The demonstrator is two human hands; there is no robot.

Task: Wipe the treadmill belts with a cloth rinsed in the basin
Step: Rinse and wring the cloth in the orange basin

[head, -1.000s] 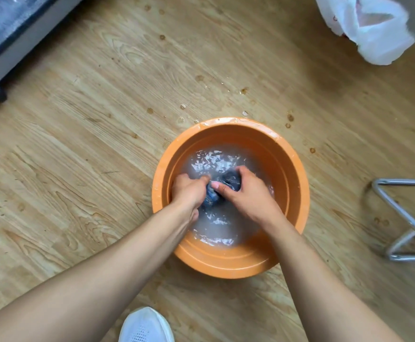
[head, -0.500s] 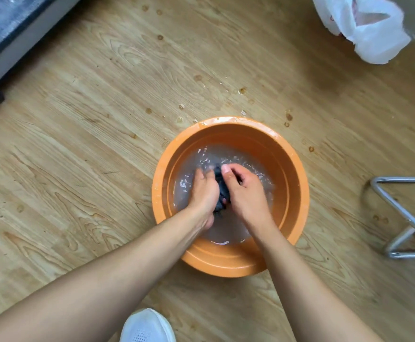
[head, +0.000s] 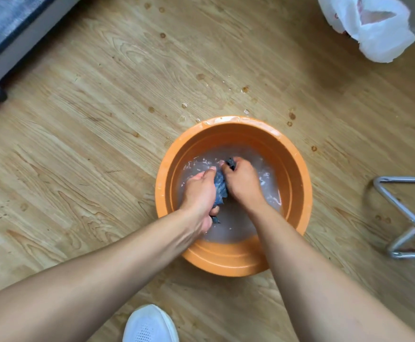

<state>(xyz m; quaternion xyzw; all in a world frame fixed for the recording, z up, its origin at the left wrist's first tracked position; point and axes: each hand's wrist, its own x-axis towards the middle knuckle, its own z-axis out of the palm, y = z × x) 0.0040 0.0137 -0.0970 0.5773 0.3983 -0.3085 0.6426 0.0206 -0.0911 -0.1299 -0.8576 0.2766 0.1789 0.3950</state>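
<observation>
The left hand (head: 200,191) and right hand (head: 242,180) both grip the dark blue cloth (head: 220,185), bunched between them in the orange basin (head: 297,169) of water. Rough wringing could slop water over the rim onto the drop-spotted wooden floor (head: 102,144) — a likely slip hazard.

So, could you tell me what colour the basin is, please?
The basin is orange; head view shows it best.

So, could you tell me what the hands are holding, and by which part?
Both hold the dark blue cloth, bunched inside the orange basin. The left hand grips its nearer end and the right hand its farther end.
</observation>
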